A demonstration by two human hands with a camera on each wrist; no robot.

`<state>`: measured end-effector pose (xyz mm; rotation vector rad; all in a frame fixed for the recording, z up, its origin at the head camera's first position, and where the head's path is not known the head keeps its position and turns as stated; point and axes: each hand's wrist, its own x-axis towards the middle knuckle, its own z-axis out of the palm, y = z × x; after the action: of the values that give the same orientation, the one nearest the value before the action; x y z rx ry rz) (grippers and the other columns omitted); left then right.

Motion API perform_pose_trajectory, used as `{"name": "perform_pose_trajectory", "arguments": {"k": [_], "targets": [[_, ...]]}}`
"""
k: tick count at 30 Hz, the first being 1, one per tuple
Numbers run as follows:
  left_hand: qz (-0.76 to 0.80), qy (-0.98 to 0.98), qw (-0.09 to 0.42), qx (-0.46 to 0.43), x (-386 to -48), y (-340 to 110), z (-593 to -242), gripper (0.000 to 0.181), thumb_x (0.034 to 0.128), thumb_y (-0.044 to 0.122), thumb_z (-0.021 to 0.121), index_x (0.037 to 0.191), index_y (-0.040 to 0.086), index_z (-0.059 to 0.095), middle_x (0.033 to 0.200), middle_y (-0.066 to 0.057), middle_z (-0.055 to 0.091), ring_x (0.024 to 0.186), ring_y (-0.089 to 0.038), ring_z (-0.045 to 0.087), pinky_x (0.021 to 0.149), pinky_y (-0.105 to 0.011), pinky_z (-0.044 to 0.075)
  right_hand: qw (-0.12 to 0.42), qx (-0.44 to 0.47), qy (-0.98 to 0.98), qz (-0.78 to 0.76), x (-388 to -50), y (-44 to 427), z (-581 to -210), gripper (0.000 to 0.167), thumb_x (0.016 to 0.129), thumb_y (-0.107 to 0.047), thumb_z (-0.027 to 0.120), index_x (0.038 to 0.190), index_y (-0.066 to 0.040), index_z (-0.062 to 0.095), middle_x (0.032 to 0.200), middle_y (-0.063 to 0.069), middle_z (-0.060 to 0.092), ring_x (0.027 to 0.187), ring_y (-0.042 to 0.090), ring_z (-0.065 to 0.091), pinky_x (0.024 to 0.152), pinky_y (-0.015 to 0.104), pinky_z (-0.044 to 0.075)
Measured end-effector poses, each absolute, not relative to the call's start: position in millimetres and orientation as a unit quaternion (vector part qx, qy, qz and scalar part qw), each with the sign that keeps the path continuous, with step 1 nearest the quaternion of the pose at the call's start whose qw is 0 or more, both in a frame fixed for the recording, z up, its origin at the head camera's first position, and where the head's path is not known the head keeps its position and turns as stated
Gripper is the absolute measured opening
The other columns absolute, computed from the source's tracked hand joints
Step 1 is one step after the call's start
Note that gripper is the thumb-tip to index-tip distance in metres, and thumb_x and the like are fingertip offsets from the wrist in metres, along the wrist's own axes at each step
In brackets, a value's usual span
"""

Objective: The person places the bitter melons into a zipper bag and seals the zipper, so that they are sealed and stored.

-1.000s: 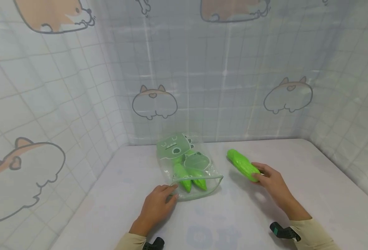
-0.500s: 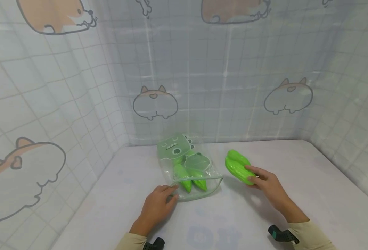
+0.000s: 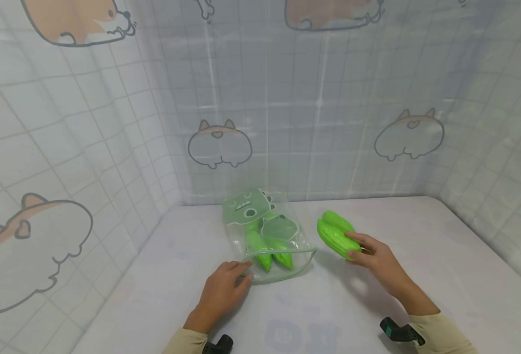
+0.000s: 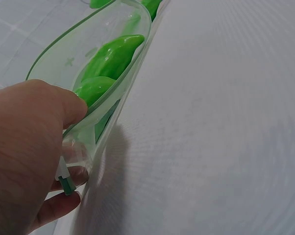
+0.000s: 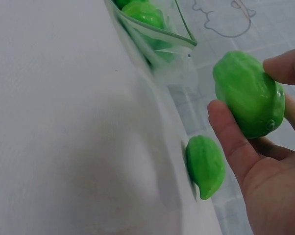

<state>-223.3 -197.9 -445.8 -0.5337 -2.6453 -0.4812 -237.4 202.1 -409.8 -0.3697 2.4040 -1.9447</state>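
My left hand [image 3: 224, 290] pinches the green-edged mouth of a clear zip bag [image 3: 306, 253]. The thumb lies over the rim, with fingers on the other side beside the zip pull [image 4: 65, 181]. Inside the bag lie glossy green bitter gourds [image 4: 113, 58], their pointed tips toward the opening. To the right of the bag, my right hand [image 3: 382, 260] holds another bitter gourd [image 3: 334, 239] by its near end, between thumb and fingers, raised above the table. A further bitter gourd [image 5: 205, 166] lies on the table, partly hidden behind the held one in the head view.
The white table [image 3: 189, 236] meets a fabric wall [image 3: 269, 123] at the back, printed with grid lines and dogs. Similar fabric walls stand at left [image 3: 87, 162] and right. Each wrist wears a dark strap [image 3: 401, 330].
Over the last second my right hand has shifted slightly left with its bitter gourd, so the one behind it shows beside it. The left hand and bag have stayed in place.
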Motion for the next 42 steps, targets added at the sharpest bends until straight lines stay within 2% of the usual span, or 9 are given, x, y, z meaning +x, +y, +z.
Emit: {"name": "perform_pose_trajectory", "arguments": {"k": [6, 13, 20, 27, 42], "targets": [[-0.171, -0.945, 0.203, -0.193, -223, -197, -444, 0.032, 0.0904, 0.029, 0.075, 0.121, 0.022, 0.074, 0.108, 0.002, 0.071, 0.099, -0.017, 0.064, 0.079, -0.039, 0.055, 0.017, -0.119, 0.781, -0.613, -236, 200, -408, 0.058, 0.095, -0.018, 0.069, 0.146, -0.003, 0.047, 0.147, 0.028, 0.040, 0.121, 0.041, 0.053, 0.087, 0.033, 0.055], [-0.171, -0.946, 0.199, -0.190, -222, -197, -444, 0.031, 0.0899, 0.029, 0.075, 0.120, 0.023, 0.075, 0.108, 0.003, 0.071, 0.099, -0.016, 0.064, 0.079, -0.038, 0.055, 0.022, -0.119, 0.791, -0.600, -234, 197, -407, 0.055, 0.092, -0.018, 0.072, 0.142, -0.007, 0.053, 0.141, 0.021, 0.050, 0.115, 0.033, 0.056, 0.085, 0.032, 0.053], [-0.176, -0.946, 0.199, -0.188, -222, -197, -444, 0.031, 0.0897, 0.029, 0.075, 0.120, 0.022, 0.075, 0.108, 0.003, 0.071, 0.100, -0.017, 0.064, 0.080, -0.040, 0.055, 0.031, -0.144, 0.772, -0.618, -233, 192, -407, 0.053, 0.094, -0.013, 0.070, 0.142, 0.000, 0.051, 0.138, 0.028, 0.046, 0.112, 0.033, 0.057, 0.085, 0.037, 0.056], [-0.175, -0.947, 0.198, -0.185, -222, -197, -445, 0.031, 0.0897, 0.029, 0.075, 0.120, 0.023, 0.075, 0.109, 0.003, 0.071, 0.100, -0.018, 0.064, 0.080, -0.040, 0.055, 0.036, -0.150, 0.764, -0.627, -231, 186, -406, 0.053, 0.094, -0.012, 0.069, 0.142, -0.003, 0.051, 0.141, 0.027, 0.045, 0.114, 0.036, 0.056, 0.086, 0.036, 0.056], [-0.170, -0.945, 0.203, -0.192, -222, -198, -445, 0.030, 0.0896, 0.029, 0.075, 0.119, 0.023, 0.075, 0.106, 0.003, 0.071, 0.098, -0.017, 0.064, 0.078, -0.039, 0.055, 0.045, -0.191, 0.745, -0.637, -226, 177, -402, 0.052, 0.095, -0.010, 0.067, 0.142, 0.004, 0.049, 0.140, 0.027, 0.047, 0.114, 0.034, 0.057, 0.086, 0.037, 0.056]]}}
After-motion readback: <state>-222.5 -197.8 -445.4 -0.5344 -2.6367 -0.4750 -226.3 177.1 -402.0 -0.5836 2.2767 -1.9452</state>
